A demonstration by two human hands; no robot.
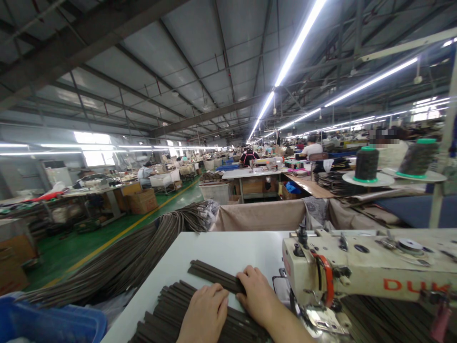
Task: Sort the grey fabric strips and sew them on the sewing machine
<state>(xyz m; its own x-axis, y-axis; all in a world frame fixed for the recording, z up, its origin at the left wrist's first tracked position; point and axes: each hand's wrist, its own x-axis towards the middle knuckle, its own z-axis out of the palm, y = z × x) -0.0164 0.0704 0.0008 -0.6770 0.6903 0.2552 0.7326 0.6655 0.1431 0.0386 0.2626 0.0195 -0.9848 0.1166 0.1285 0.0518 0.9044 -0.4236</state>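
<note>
My right hand (257, 294) has its fingers bent over the near end of a small bundle of dark brown strips (210, 273) on the white tabletop (182, 252). Just left of it, my left hand (205, 309) lies over a larger pile of similar strips (171, 305), its fingers curled and pressed together on them. My palms and the strip ends beneath them are hidden. To the right of both hands stands a cream sewing machine (342, 267) with an orange-red guard, its needle area close to my right forearm.
A long bundle of dark strips (143, 247) hangs off the table's left side, above a blue bin (60, 319). Beyond the table is a beige cloth-lined container (264, 216). Thread cones (367, 164) stand at right. Co-workers sit at other machines farther off.
</note>
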